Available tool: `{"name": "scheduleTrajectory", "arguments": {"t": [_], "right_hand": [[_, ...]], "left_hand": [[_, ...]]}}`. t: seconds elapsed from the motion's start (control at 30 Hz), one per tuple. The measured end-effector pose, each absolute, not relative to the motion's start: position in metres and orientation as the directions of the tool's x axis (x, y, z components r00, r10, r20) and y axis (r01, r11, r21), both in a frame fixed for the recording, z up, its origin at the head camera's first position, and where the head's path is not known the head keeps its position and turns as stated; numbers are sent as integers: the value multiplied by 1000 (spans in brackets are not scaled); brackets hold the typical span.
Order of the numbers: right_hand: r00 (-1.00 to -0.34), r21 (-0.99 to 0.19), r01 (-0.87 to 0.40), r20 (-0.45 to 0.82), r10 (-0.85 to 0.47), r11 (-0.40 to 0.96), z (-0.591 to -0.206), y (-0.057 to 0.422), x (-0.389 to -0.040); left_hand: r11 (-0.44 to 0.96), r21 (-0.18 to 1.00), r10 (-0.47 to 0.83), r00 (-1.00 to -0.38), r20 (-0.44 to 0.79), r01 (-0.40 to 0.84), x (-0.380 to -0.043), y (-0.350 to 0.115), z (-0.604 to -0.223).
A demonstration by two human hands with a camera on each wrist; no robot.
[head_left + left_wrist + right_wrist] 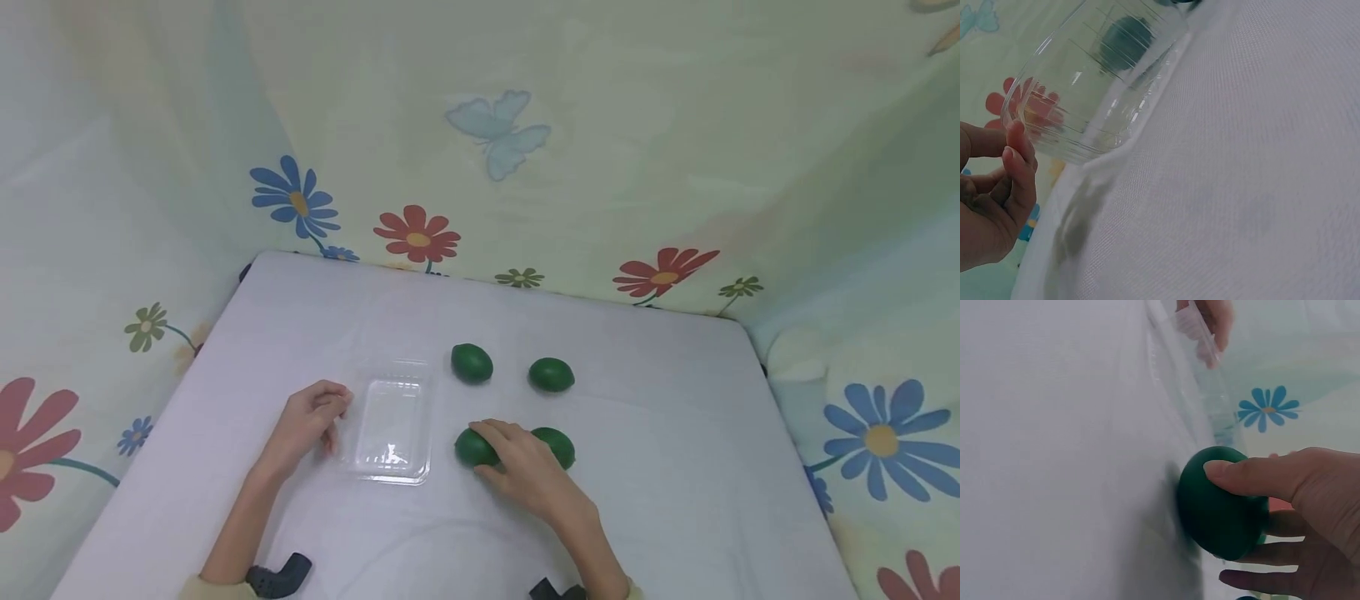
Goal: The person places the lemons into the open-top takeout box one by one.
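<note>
Box point(392, 421): on the desk point(675, 467), toward 9 o'clock
Far-left lime point(472, 364): at the box's 2 o'clock
Far-right lime point(551, 375): 3 o'clock from the far-left
Near-left lime point(470, 449): 6 o'clock from the far-left, in the right fingers point(492, 431)
Near-right lime point(558, 447): 6 o'clock from the far-right
Left fingers point(332, 407): at the box's 9 o'clock rim

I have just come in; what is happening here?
A person's right hand grips a green fruit. The left hand appears to pinch a clear plastic container by its rim. Another fruit is partly hidden by the right hand, and two more fruits lie farther back on the white cloth. All four fruits are outside the container.
</note>
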State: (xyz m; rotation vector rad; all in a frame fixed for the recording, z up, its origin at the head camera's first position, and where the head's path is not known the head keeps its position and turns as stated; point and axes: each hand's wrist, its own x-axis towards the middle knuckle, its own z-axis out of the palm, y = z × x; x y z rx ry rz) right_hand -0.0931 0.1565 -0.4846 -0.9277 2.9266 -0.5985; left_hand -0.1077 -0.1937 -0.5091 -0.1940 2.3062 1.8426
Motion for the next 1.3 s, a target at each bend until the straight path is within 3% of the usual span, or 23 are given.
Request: {"name": "scheduleTrajectory", "arguments": {"t": [0.27,0.77,1.07,1.3], "right_hand": [[-837,-388,-530,96,-539,754,-492,152,-88],[-823,-371,-568,226,-522,735,-487,157,-87],[-742,-344,-667,390,-545,661,-479,163,-92],[-723,-365,-690,397,-565,625,-461,162,-91]], "left_hand": [[243,944,5,-973,-232,-223,-107,-194,-509],[251,943,3,-974,-226,-218,-107,-193,-508],[270,939,-8,-976,-219,-213,-109,-192,-507],[269,939,-6,-975,-222,-215,-110,-191,-507]]}}
